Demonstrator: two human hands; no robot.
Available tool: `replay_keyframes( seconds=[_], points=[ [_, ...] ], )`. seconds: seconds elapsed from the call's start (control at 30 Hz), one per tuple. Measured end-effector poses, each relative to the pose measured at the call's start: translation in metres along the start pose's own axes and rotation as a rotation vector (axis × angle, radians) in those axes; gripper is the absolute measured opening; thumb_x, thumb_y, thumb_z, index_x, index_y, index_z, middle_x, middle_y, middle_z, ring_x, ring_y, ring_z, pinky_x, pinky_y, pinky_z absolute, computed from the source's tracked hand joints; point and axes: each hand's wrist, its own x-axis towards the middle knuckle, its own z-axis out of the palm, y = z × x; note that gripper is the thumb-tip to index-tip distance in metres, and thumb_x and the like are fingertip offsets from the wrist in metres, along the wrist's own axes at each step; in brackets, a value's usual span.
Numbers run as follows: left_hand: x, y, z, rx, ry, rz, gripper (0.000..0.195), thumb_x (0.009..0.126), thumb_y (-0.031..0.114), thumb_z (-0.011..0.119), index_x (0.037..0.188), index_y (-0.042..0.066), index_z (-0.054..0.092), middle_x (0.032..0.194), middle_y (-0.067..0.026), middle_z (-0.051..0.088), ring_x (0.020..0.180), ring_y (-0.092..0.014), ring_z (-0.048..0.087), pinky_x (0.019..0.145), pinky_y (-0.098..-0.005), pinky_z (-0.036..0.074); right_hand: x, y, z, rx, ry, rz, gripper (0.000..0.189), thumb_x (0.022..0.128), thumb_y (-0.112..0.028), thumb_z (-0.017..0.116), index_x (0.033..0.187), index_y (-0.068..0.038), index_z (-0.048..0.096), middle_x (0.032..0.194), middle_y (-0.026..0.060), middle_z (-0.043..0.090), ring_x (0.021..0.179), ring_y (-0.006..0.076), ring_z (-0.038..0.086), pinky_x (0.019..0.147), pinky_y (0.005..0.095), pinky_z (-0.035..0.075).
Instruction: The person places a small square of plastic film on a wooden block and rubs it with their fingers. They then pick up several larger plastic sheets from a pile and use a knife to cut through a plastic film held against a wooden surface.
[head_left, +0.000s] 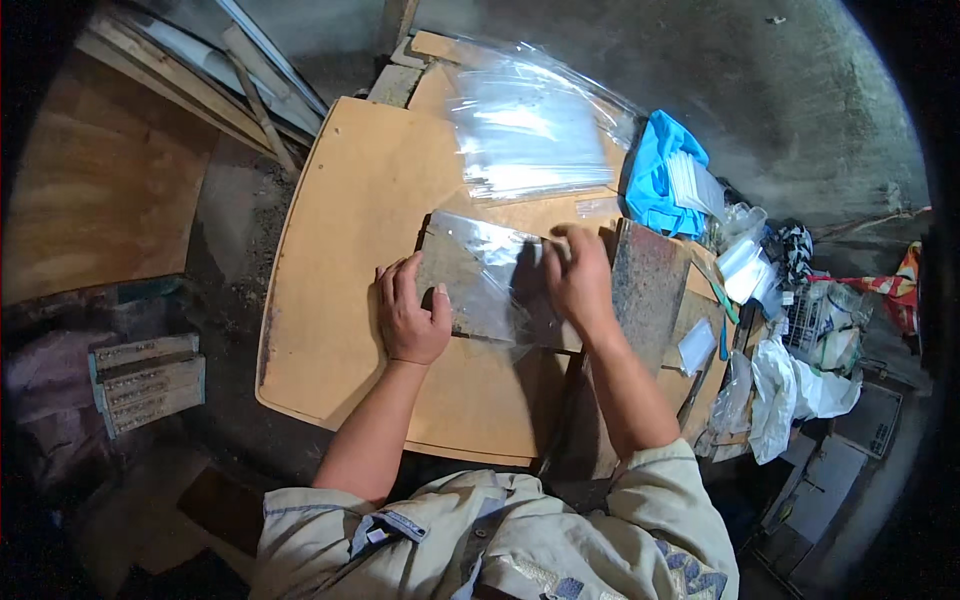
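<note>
A flat board lies on the tan tabletop before me, with a clear plastic sheet spread over it. My left hand rests at the board's left edge, fingers apart and thumb raised beside the sheet. Over the board's right part is my right hand, its fingers curled and slightly blurred. Whether anything small is pinched in them cannot be made out. Just right of that hand stands a thick, worn wooden block or plank. A stack of clear plastic sheets or bags lies beyond the board.
A blue bag holds a white stack at the back right. A green-handled tool, a small clear packet and crumpled white plastic lie along the right side. Wooden planks lean at the left; a wooden crate sits below.
</note>
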Motion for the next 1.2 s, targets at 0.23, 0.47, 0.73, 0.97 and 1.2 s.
replay_keyframes(
  seconds=[0.23,0.47,0.73,0.97,1.2],
  points=[
    [-0.002,-0.002,0.005,-0.050,-0.037,-0.034,0.049,0.079,0.016,0.060,0.124,0.000,0.048,0.118,-0.0201,0.053,0.113,-0.038,0.048,0.106,-0.0532,0.029,0.037,0.068,0.026,-0.337,-0.219,0.303,0.052,0.086,-0.031,0.060,0.128,-0.002,0.050,0.129,0.0380,0.041,0.118,0.0493,0.044,0.099,0.0490,0.039],
    [0.001,0.005,0.001,-0.017,-0.018,-0.026,0.046,0.078,0.013,0.060,0.121,0.000,0.050,0.114,-0.0182,0.056,0.108,-0.037,0.050,0.099,-0.0472,0.035,0.033,0.066,0.030,-0.256,-0.132,0.250,0.043,0.089,-0.023,0.057,0.118,0.008,0.052,0.125,0.0304,0.051,0.115,0.0436,0.050,0.098,0.0452,0.041],
    [0.002,0.002,-0.005,0.023,-0.044,-0.029,0.047,0.077,0.014,0.061,0.120,-0.001,0.050,0.115,-0.0184,0.056,0.109,-0.036,0.050,0.103,-0.0477,0.033,-0.020,-0.011,-0.019,0.039,-0.091,0.058,0.025,0.086,-0.014,0.064,0.104,0.002,0.065,0.118,0.0245,0.059,0.108,0.0367,0.057,0.092,0.0427,0.046],
    [0.001,0.000,-0.001,-0.024,-0.016,-0.032,0.049,0.076,0.016,0.061,0.121,0.000,0.050,0.115,-0.0207,0.054,0.109,-0.037,0.050,0.103,-0.0515,0.032,-0.022,-0.034,-0.020,0.073,-0.160,-0.088,0.021,0.082,-0.015,0.068,0.096,0.000,0.066,0.110,0.0228,0.061,0.099,0.0385,0.059,0.088,0.0431,0.047],
    [0.001,-0.002,0.001,-0.018,-0.031,-0.037,0.050,0.076,0.020,0.061,0.121,0.000,0.051,0.113,-0.0212,0.055,0.110,-0.038,0.050,0.104,-0.0523,0.031,0.089,0.011,0.062,-0.194,-0.157,-0.152,0.050,0.090,-0.039,0.056,0.132,-0.012,0.049,0.133,0.0241,0.047,0.120,0.0427,0.045,0.098,0.0481,0.041]
  ],
)
